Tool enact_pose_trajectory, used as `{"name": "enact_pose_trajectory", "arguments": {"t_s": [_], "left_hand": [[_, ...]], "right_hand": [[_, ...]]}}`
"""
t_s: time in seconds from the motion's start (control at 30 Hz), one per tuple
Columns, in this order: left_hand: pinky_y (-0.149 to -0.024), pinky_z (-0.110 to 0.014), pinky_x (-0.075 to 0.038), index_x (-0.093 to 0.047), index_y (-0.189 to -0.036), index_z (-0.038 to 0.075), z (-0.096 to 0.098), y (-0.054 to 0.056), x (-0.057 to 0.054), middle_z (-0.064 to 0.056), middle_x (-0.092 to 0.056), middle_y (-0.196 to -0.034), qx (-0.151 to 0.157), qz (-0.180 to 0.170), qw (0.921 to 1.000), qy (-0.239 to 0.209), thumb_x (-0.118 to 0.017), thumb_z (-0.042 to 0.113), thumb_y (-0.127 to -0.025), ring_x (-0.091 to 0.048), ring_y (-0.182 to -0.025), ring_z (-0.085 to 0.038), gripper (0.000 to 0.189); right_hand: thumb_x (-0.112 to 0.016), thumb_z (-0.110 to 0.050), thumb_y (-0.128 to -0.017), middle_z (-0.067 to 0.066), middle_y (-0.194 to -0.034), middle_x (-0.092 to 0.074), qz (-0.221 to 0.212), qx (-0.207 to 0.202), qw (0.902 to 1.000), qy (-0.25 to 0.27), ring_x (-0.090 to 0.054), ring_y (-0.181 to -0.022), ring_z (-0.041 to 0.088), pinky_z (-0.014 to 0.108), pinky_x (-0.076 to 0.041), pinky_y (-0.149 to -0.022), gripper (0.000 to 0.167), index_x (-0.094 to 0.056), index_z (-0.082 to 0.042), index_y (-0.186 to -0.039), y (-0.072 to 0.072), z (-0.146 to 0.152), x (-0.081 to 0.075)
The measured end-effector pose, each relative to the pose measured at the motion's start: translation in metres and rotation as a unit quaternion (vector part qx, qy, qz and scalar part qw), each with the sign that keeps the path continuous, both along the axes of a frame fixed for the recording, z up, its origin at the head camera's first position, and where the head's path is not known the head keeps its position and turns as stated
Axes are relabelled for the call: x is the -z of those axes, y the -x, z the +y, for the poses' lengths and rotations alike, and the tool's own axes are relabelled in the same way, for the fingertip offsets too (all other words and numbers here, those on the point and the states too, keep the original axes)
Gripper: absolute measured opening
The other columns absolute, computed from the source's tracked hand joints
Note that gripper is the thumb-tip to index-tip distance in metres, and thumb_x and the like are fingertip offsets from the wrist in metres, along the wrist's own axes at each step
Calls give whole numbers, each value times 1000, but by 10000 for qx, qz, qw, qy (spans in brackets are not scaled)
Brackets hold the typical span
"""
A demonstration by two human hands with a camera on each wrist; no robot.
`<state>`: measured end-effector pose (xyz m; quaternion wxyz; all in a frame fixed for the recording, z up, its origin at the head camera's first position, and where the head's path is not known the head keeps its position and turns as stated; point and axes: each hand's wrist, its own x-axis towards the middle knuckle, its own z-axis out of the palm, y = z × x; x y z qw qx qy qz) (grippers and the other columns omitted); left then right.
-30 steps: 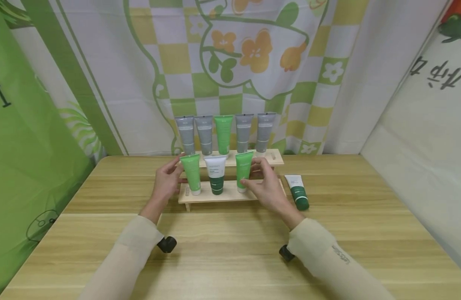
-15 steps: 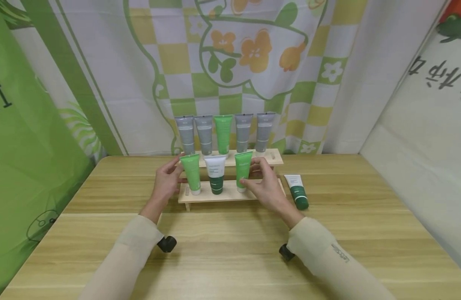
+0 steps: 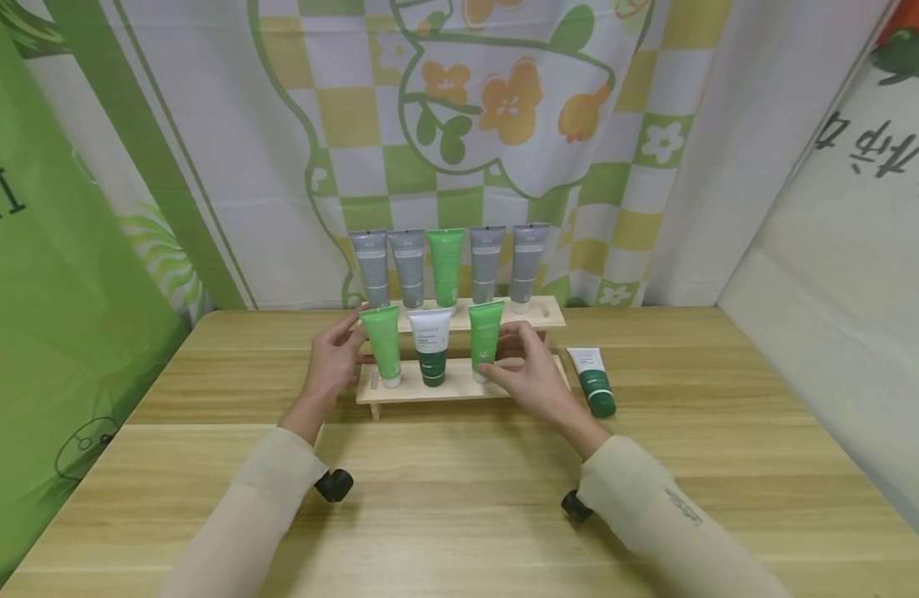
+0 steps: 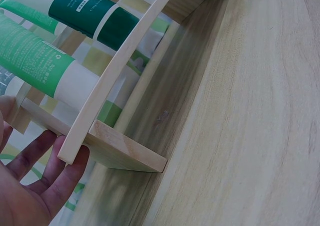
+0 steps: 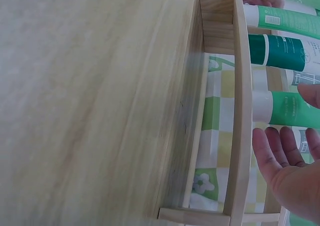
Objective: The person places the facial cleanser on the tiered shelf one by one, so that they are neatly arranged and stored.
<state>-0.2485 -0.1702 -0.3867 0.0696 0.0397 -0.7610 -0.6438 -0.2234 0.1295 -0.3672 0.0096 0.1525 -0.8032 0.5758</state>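
A two-step wooden display rack stands on the table. At its left end, my left hand has fingertips against the ends of both shelves, fingers bent behind the lower board in the left wrist view. My right hand pinches a green squeeze tube low down, thumb in front and fingers behind. That tube stands cap down on the lower shelf, right of a white and dark-green tube. Another green tube stands at the left, close to my left hand.
Along the upper shelf stand several grey tubes with a green tube in the middle. One more white and dark-green tube lies on the table right of the rack. Patterned curtains hang behind.
My right thumb has shifted slightly lower on the green tube, and the mark on the tube's front now shows. The left hand and the rack look almost the same.
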Motion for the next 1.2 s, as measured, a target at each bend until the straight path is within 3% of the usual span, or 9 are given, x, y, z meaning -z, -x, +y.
{"name": "enact_pose_trajectory", "arguments": {"t_s": [0.37,0.67,0.8,1.0,1.2], "left_hand": [[-41,-20,-42,-55,-146,28,0,-1,0,-17,-66,-126,31,12,10000,-85,-57,30,-104,-72,-73,-21,42],[-42,-21,-43,-55,-146,30,-1,0,0,-17,-65,-128,62,-52,10000,-21,-56,31,-105,-71,-74,-20,41],[-42,-22,-43,-55,-145,32,-1,1,1,-16,-64,-130,35,-48,10000,27,-57,35,-104,-70,-74,-21,41],[-41,-21,-41,-56,-144,32,-2,2,2,-17,-65,-128,69,0,10000,-26,-58,38,-103,-71,-74,-20,42],[-40,-20,-41,-56,-144,31,-2,1,2,-18,-66,-125,85,34,9999,-96,-59,37,-103,-72,-72,-17,42]], "right_hand": [[-78,-8,-88,18,-123,-57,-101,86,9998,141,-60,-111,31,41,-53,-94,49,-52,-4,-129,-8,24,-3],[-75,1,-88,25,-121,-54,48,156,9991,401,-59,-110,35,27,-52,-92,47,-50,8,-126,-13,52,5],[-75,1,-88,28,-123,-53,119,214,9990,372,-60,-106,31,24,-53,-87,46,-50,9,-126,-14,67,7],[-73,-4,-92,29,-124,-50,-277,344,9985,310,-62,-102,23,35,-60,-79,49,-45,9,-130,-19,87,1],[-72,-13,-95,26,-127,-47,-776,425,9959,198,-63,-99,14,43,-58,-86,60,-38,6,-140,-17,111,1]]}}
